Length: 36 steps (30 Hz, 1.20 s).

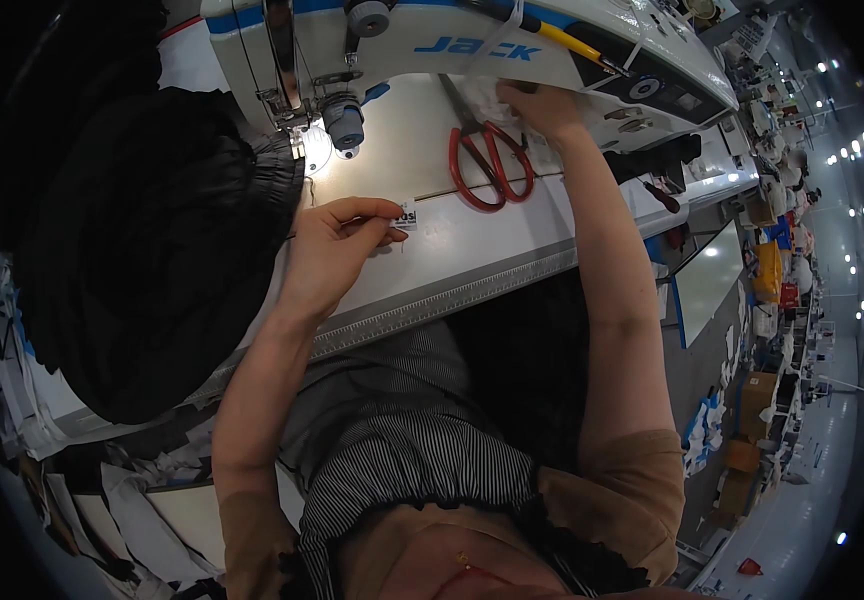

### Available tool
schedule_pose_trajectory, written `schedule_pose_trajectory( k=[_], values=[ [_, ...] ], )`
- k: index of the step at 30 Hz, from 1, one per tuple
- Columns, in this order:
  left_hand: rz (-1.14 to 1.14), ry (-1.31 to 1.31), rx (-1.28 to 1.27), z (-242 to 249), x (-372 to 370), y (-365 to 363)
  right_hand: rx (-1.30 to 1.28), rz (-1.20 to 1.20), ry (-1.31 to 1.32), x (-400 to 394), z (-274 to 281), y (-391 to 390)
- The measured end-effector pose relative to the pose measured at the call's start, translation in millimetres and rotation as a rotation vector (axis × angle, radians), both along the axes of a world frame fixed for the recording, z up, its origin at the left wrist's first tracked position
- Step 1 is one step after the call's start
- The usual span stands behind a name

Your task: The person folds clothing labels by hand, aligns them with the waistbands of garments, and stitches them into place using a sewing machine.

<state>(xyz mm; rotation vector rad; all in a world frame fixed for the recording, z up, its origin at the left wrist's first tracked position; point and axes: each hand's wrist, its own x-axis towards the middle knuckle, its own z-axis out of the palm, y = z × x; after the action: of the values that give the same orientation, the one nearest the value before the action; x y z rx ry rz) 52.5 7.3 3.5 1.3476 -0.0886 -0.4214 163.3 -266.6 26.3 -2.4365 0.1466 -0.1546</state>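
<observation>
My left hand pinches a small white label with dark print over the front of the sewing table. To its left, a bunched black garment lies with its gathered edge beside the presser foot of the sewing machine. My right hand reaches under the machine arm at some white material; its fingers are bent and partly hidden, so any grip is unclear. Red-handled scissors lie on the table between my hands, blades pointing away.
A measuring tape strip runs along the table's front edge. A yellow tool is fixed to the machine arm. A small dark-red-handled tool lies at the right. Cardboard boxes stand farther right.
</observation>
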Motion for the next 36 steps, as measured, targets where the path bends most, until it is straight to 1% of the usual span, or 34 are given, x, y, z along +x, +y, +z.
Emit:
schedule_pose_trajectory(
  k=[1,3,4,5,6,7,9,12,14,17,19,21,24,27,29,34,36],
  values=[
    [0.002,0.000,0.017,0.7,0.5,-0.6,0.000,0.002,-0.002,-1.0,1.0,0.4],
    [0.038,-0.010,0.013,0.4,2.0,-6.4,0.291,-0.016,0.068,-5.7,4.5,4.4],
    [0.073,-0.016,0.008,0.9,3.1,-10.6,0.293,-0.013,0.070,-13.9,9.6,11.0],
    [0.080,-0.016,0.009,2.4,5.3,-15.5,0.459,0.047,0.078,-25.5,15.6,19.5],
    [0.072,-0.085,0.031,3.9,7.9,-21.6,0.627,0.107,0.090,-37.2,20.7,29.6],
    [0.063,-0.153,0.054,5.3,10.8,-27.7,0.631,0.112,0.097,-47.7,23.1,40.7],
    [0.081,-0.152,0.051,12.0,19.9,-42.4,0.662,0.044,0.058,-66.7,24.5,61.6],
    [0.109,-0.169,0.043,10.5,31.1,-59.6,0.707,0.073,0.002,-82.9,23.0,75.0],
    [0.153,-0.132,-0.010,9.7,32.6,-65.5,0.703,0.060,-0.019,-88.0,20.2,76.5],
    [0.125,-0.124,-0.046,7.2,33.6,-66.9,0.717,0.064,-0.016,-91.9,20.4,72.6],
    [0.115,-0.127,-0.038,12.1,32.0,-65.0,0.738,0.074,0.007,-93.3,22.4,69.5],
    [0.104,-0.128,-0.031,16.4,31.1,-63.5,0.814,0.075,0.084,-94.2,23.2,66.6],
    [0.080,-0.131,-0.044,19.2,31.0,-63.4,0.834,0.120,0.086,-92.6,18.7,60.9],
    [0.064,-0.128,-0.005,19.5,31.5,-62.8,0.811,0.099,0.024,-97.2,22.0,65.1],
    [0.061,-0.158,0.045,18.4,32.3,-61.9,0.786,0.109,0.026,-98.0,23.2,64.6],
    [0.046,-0.161,0.008,18.4,31.5,-61.6,0.761,0.115,0.045,-96.7,21.5,62.8],
    [0.045,-0.160,0.001,19.1,31.2,-60.7,0.821,0.117,0.057,-96.3,21.4,63.0]
  ],
)
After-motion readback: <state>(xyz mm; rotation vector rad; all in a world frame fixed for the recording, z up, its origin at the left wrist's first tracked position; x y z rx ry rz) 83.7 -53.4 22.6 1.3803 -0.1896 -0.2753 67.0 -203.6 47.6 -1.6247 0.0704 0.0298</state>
